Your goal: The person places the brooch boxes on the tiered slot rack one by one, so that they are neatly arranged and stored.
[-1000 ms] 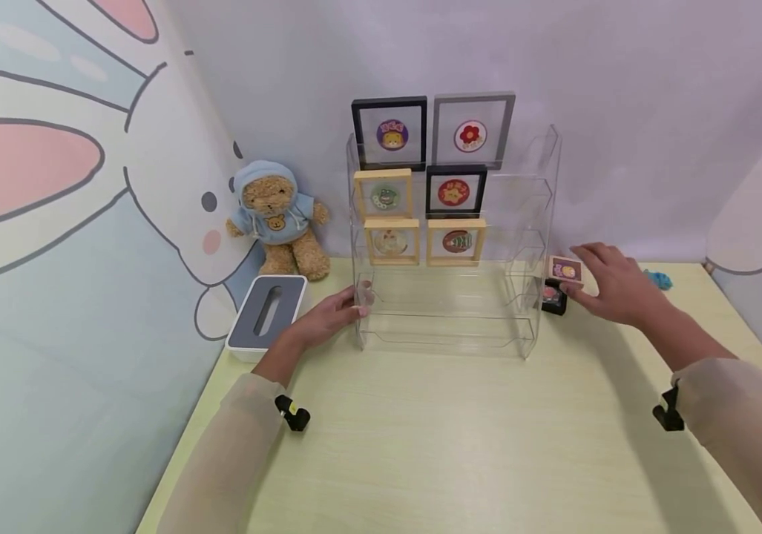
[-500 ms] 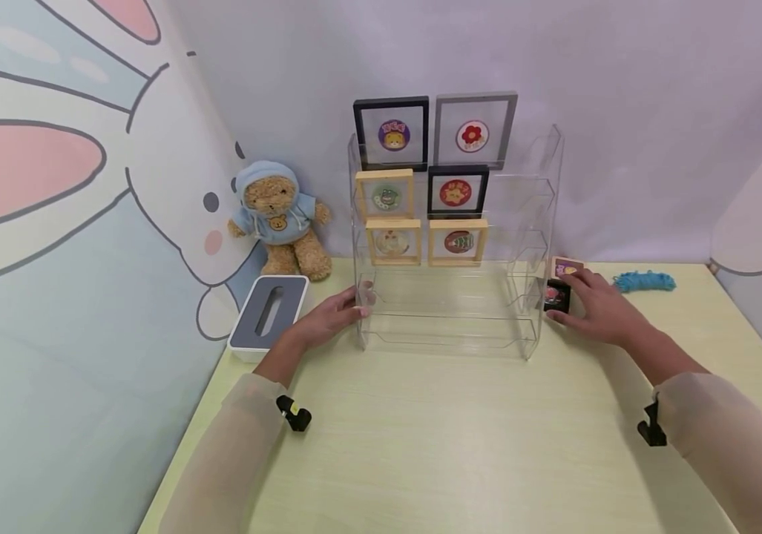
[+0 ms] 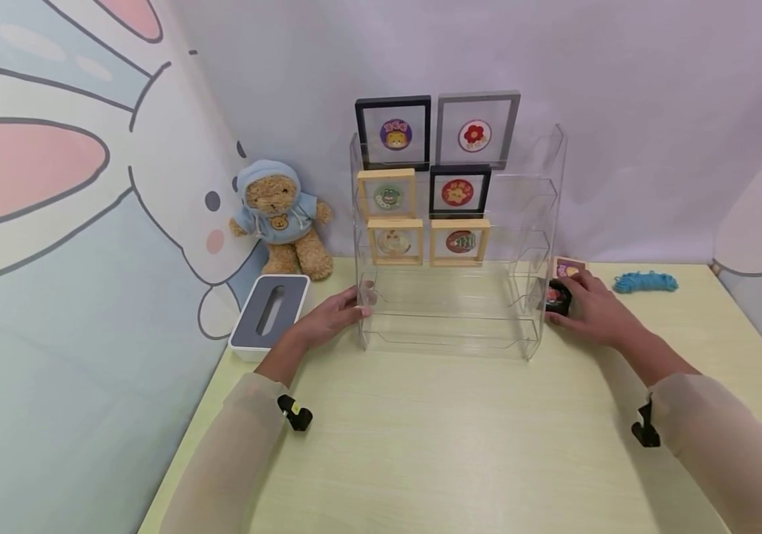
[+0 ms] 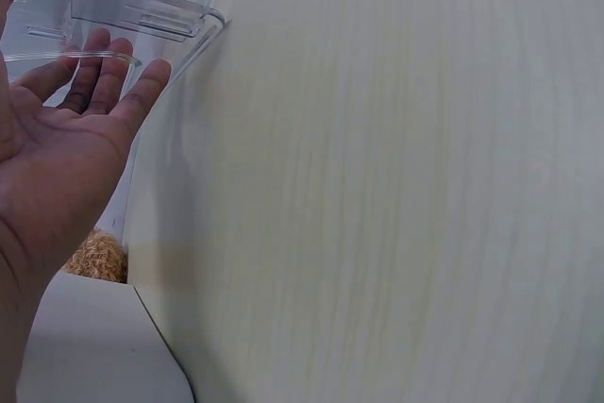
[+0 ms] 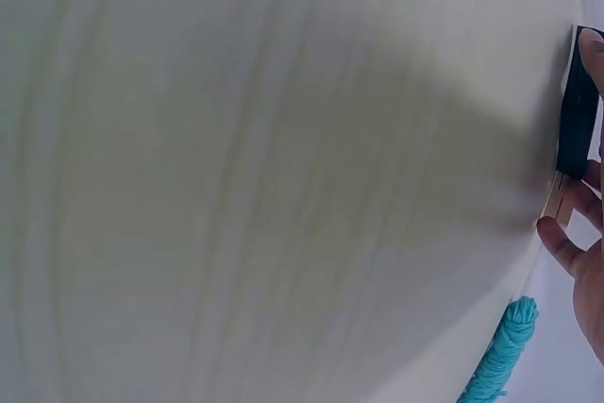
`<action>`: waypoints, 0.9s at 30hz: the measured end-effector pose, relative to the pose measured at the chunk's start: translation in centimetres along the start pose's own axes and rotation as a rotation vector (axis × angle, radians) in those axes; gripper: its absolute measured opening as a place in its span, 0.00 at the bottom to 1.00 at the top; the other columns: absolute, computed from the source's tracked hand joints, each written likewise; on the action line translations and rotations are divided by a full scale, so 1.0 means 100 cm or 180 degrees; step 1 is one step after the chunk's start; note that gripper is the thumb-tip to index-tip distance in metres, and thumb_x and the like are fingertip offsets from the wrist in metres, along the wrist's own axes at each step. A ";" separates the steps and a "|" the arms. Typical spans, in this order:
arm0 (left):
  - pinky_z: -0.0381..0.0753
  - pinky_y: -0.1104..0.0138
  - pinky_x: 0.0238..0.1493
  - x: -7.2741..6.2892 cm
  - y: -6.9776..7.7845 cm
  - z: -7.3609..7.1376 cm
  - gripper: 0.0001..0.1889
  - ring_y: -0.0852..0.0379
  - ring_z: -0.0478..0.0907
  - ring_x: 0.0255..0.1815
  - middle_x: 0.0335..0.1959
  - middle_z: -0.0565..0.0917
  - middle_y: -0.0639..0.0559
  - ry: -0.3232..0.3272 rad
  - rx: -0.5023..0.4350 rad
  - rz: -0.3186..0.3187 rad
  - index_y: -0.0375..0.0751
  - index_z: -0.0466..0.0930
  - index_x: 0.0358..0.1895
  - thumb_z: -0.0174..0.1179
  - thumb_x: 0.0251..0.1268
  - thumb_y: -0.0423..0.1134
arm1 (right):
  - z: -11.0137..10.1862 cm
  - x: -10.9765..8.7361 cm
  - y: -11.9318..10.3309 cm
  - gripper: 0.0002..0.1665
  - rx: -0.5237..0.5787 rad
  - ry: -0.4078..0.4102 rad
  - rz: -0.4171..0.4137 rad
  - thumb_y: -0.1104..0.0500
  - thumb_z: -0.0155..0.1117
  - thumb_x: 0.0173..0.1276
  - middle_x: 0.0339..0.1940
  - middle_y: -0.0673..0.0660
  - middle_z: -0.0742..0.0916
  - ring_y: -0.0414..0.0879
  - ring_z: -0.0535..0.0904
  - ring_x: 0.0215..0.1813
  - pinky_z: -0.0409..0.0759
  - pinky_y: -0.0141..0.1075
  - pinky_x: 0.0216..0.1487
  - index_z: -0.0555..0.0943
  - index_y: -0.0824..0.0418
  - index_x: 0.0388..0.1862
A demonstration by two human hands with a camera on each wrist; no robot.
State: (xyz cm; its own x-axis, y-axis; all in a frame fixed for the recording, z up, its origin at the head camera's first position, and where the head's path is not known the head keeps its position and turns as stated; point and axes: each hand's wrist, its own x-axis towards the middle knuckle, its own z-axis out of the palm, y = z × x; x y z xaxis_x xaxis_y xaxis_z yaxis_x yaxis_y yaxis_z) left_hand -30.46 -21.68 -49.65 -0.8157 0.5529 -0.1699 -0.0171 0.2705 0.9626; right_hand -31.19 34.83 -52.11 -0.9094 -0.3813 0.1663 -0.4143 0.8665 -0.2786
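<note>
A clear acrylic tiered rack (image 3: 447, 326) stands on the table, bearing several small frames with round stickers. My left hand (image 3: 330, 317) rests at the rack's left side panel; in the left wrist view its fingers (image 4: 111, 73) are spread loosely against the clear plastic. Right of the rack, my right hand (image 3: 594, 311) grips a small black frame (image 3: 557, 297) with a red picture. The right wrist view shows the thumb on one end of the black frame (image 5: 578, 106) and the fingers at the other. Just behind it lies a small wooden frame (image 3: 569, 265), partly covered by the fingers.
A skein of blue cord (image 3: 645, 282) lies right of the right hand. At the left stand a white tissue box (image 3: 240, 352) with a grey lid and a teddy bear (image 3: 280, 215) in a blue hoodie. A pale wall (image 3: 634, 148) closes off the back.
My right hand has put the small wooden frame down behind the black one, moved forward and left, and taken hold of the black frame. My left hand has stayed at the rack.
</note>
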 end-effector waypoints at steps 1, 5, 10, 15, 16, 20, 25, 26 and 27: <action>0.60 0.42 0.90 0.000 0.000 0.000 0.38 0.41 0.53 0.93 0.92 0.57 0.42 0.0001 0.0002 0.0002 0.49 0.49 0.93 0.55 0.90 0.45 | 0.000 0.000 -0.001 0.51 0.0007 0.0001 0.0024 0.44 0.81 0.71 0.67 0.77 0.77 0.74 0.76 0.64 0.79 0.74 0.62 0.70 0.70 0.81; 0.60 0.42 0.90 -0.001 0.002 0.001 0.39 0.41 0.53 0.93 0.92 0.56 0.42 0.0000 -0.0006 0.0002 0.49 0.48 0.93 0.56 0.89 0.45 | 0.004 0.001 -0.001 0.49 -0.0019 -0.0037 0.0110 0.44 0.78 0.73 0.70 0.80 0.76 0.79 0.75 0.66 0.78 0.75 0.62 0.69 0.69 0.80; 0.60 0.43 0.90 -0.001 0.003 0.001 0.39 0.41 0.54 0.93 0.92 0.57 0.41 0.0018 0.0011 -0.0016 0.50 0.49 0.93 0.56 0.89 0.46 | 0.006 0.002 0.001 0.49 -0.0002 -0.0080 0.0186 0.43 0.76 0.76 0.71 0.83 0.75 0.82 0.75 0.66 0.78 0.76 0.61 0.67 0.70 0.81; 0.60 0.43 0.89 -0.001 0.003 0.002 0.39 0.41 0.55 0.92 0.91 0.58 0.41 0.0030 0.0043 -0.0027 0.51 0.49 0.93 0.56 0.89 0.46 | 0.002 -0.002 0.002 0.54 0.0140 -0.0078 0.0294 0.42 0.79 0.73 0.69 0.84 0.74 0.78 0.72 0.64 0.78 0.74 0.59 0.67 0.73 0.82; 0.61 0.43 0.89 -0.001 0.003 0.001 0.39 0.41 0.55 0.92 0.92 0.58 0.41 0.0031 0.0056 -0.0023 0.51 0.49 0.93 0.56 0.89 0.46 | 0.001 -0.003 0.002 0.54 0.0141 -0.0064 0.0298 0.42 0.80 0.72 0.68 0.82 0.74 0.76 0.71 0.62 0.78 0.72 0.57 0.68 0.74 0.81; 0.61 0.42 0.89 -0.001 0.002 0.001 0.40 0.41 0.55 0.92 0.92 0.58 0.42 0.0023 0.0059 -0.0023 0.50 0.48 0.93 0.57 0.89 0.46 | -0.005 -0.007 0.002 0.53 0.0032 0.0064 0.0234 0.44 0.84 0.68 0.57 0.74 0.76 0.67 0.68 0.54 0.76 0.62 0.49 0.72 0.74 0.78; 0.60 0.43 0.90 -0.001 0.002 0.001 0.41 0.40 0.56 0.92 0.92 0.57 0.41 0.0009 0.0027 -0.0052 0.51 0.46 0.93 0.57 0.89 0.46 | -0.019 -0.010 0.002 0.51 -0.0229 0.0411 -0.0033 0.50 0.87 0.62 0.52 0.69 0.76 0.62 0.67 0.50 0.70 0.55 0.45 0.75 0.72 0.76; 0.60 0.43 0.90 -0.001 0.003 0.001 0.41 0.40 0.56 0.92 0.92 0.57 0.42 0.0009 0.0027 -0.0057 0.51 0.46 0.93 0.57 0.89 0.46 | -0.022 -0.010 0.002 0.51 -0.0287 0.0513 -0.0108 0.51 0.88 0.59 0.52 0.69 0.76 0.63 0.67 0.50 0.70 0.56 0.44 0.75 0.71 0.75; 0.60 0.43 0.90 -0.001 0.003 0.001 0.41 0.40 0.56 0.92 0.92 0.57 0.41 0.0008 0.0037 -0.0057 0.51 0.46 0.93 0.58 0.89 0.47 | -0.026 -0.010 0.003 0.51 -0.0338 0.0606 -0.0179 0.53 0.89 0.57 0.52 0.69 0.76 0.64 0.68 0.50 0.70 0.57 0.44 0.76 0.71 0.74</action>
State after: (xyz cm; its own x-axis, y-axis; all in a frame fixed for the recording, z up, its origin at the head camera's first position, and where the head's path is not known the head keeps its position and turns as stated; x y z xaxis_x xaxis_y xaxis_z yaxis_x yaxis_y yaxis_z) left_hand -30.35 -21.56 -49.42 -0.8169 0.5458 -0.1865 -0.0250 0.2895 0.9569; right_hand -30.29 36.28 -49.92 -0.8572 -0.3710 0.3570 -0.4487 0.8784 -0.1644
